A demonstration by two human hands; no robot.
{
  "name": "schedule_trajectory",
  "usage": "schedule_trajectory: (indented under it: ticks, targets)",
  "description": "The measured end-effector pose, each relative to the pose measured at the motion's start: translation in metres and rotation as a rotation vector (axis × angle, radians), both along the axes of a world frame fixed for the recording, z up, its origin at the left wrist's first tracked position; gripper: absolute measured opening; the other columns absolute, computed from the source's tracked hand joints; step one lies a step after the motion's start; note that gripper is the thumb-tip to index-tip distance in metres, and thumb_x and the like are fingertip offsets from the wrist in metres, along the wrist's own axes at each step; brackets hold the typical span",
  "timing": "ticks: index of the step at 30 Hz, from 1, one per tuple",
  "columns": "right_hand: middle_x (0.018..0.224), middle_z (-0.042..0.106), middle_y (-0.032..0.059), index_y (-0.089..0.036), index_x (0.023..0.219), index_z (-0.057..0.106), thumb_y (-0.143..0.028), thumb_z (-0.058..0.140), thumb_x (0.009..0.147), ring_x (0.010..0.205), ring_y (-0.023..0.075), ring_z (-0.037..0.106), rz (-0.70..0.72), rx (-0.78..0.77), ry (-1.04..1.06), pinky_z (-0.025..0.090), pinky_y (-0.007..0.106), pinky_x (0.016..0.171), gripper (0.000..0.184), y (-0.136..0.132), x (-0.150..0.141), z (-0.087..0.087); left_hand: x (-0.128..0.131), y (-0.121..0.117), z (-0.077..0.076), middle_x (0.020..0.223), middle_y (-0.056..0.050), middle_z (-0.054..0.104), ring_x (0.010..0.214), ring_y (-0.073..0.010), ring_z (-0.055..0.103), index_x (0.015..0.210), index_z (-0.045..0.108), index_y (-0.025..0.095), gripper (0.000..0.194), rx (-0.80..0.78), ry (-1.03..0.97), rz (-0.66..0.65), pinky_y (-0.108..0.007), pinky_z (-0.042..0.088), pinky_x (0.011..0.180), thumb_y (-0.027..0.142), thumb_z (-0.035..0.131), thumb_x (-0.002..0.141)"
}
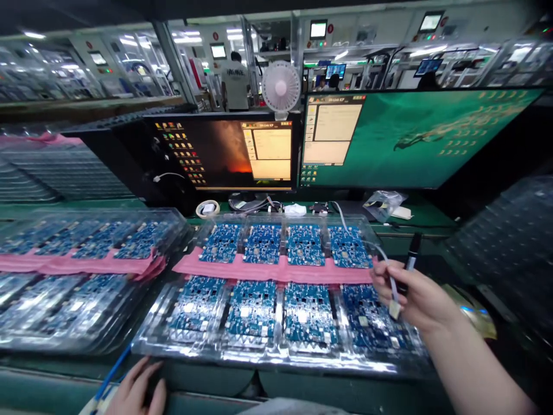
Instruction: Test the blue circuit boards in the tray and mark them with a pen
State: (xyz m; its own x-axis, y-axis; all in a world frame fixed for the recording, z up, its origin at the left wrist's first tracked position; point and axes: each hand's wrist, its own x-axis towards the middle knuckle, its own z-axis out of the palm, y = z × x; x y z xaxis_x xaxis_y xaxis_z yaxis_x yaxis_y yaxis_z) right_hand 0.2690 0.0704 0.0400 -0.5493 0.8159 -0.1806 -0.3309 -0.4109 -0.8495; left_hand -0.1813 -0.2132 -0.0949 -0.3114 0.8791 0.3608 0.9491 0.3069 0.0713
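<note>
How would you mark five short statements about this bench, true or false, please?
1. The right hand holds a white cable. True.
2. A pink strip crosses the central tray between two rows of blue boards. True.
3. That tray carries six boards. False: it carries eight.
4. The left hand holds a board. False: the left hand is near the tray's front edge, with no board visible in it.
5. A fan sits below a monitor. False: the fan is above the left monitor.

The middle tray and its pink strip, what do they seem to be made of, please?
Tray: clear, glossy plastic, judging by its see-through walls and bright glare. Pink strip: matte, perhaps foam or soft plastic sheet, since it wrinkles.
</note>
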Motion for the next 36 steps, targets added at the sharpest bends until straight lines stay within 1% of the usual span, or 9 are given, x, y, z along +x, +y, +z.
schedule_trajectory:
  ticks: [6,11,17,19,21,25,27,31,36]
  targets:
    - [0.078,0.047,0.0042,-0.016,0.076,0.064,-0.032,0.065,0.072,0.045,0.0031,0.034,0.123,-0.034,0.144,0.023,0.013,0.036,0.016,-0.037,-0.037,0.003,0.017,0.005,0.014,0.105,-0.013,0.052,0.090,-0.0251,0.054,0.091,0.053,0.015,0.031,0.016,-0.007,0.018,-0.037,0.042,0.081,0.037,0.038,0.075]
    - [0.067,0.041,0.0017,-0.018,0.081,0.065,-0.031,0.064,0.074,0.047,0.0053,0.035,0.210,-0.004,0.189,0.024,0.015,0.039,0.015,-0.050,-0.050,-0.005,0.019,0.006,0.014,0.104,-0.013,0.053,0.088,-0.0250,0.054,0.091,0.053,0.014,0.031,0.068,-0.031,-0.016,-0.037,0.042,0.080,0.037,0.038,0.076]
    - [0.063,0.042,0.0012,-0.020,0.088,0.063,-0.031,0.064,0.074,0.049,0.0072,0.038,0.172,0.101,0.099,0.024,0.015,0.040,0.018,-0.056,-0.057,-0.013,0.020,0.004,0.013,0.103,-0.013,0.053,0.087,-0.0250,0.054,0.092,0.053,0.013,0.032,0.096,-0.030,-0.037,-0.038,0.042,0.078,0.036,0.039,0.077]
    - [0.059,0.041,-0.0002,-0.018,0.089,0.062,-0.034,0.065,0.073,0.047,0.0070,0.036,0.141,0.148,-0.038,0.024,0.016,0.040,0.022,-0.056,-0.059,-0.016,0.020,0.004,0.013,0.103,-0.013,0.053,0.087,-0.0246,0.055,0.092,0.053,0.013,0.031,0.088,-0.034,-0.027,-0.037,0.042,0.078,0.036,0.038,0.076]
    - [0.061,0.045,0.0002,-0.017,0.093,0.061,-0.035,0.063,0.074,0.050,0.0084,0.039,0.113,0.248,-0.302,0.030,0.018,0.044,0.027,-0.054,-0.060,-0.021,0.020,0.004,0.012,0.103,-0.012,0.054,0.087,-0.0240,0.055,0.091,0.052,0.015,0.030,0.085,-0.040,-0.019,-0.036,0.042,0.079,0.037,0.039,0.076]
    - [0.077,0.054,0.0035,-0.017,0.096,0.059,-0.034,0.051,0.080,0.068,0.0158,0.049,0.052,0.699,-0.949,0.039,0.024,0.060,0.025,-0.049,-0.062,-0.039,0.022,0.004,0.011,0.103,-0.012,0.053,0.089,-0.0238,0.054,0.091,0.052,0.015,0.028,0.112,-0.053,-0.034,-0.036,0.041,0.081,0.035,0.039,0.076]
    - [0.077,0.055,0.0034,-0.017,0.091,0.059,-0.032,0.046,0.081,0.070,0.0172,0.051,0.070,0.891,-1.163,0.039,0.025,0.061,0.022,-0.047,-0.062,-0.048,0.023,0.004,0.012,0.104,-0.013,0.053,0.089,-0.0240,0.054,0.092,0.052,0.014,0.028,0.122,-0.064,-0.043,-0.037,0.041,0.081,0.035,0.039,0.077]
    - [0.078,0.057,0.0030,-0.019,0.088,0.059,-0.029,0.046,0.081,0.069,0.0177,0.052,0.126,0.963,-1.323,0.037,0.024,0.061,0.018,-0.044,-0.063,-0.054,0.025,0.004,0.012,0.105,-0.013,0.053,0.088,-0.0234,0.054,0.091,0.052,0.014,0.028,0.112,-0.086,-0.030,-0.037,0.041,0.081,0.034,0.039,0.077]
    - [0.078,0.058,0.0014,-0.020,0.084,0.059,-0.025,0.049,0.080,0.072,0.0186,0.053,0.207,1.002,-1.436,0.034,0.023,0.059,0.012,-0.043,-0.069,-0.048,0.027,0.005,0.012,0.104,-0.012,0.054,0.086,-0.0228,0.054,0.090,0.053,0.014,0.027,0.130,-0.103,-0.039,-0.036,0.042,0.079,0.034,0.039,0.077]
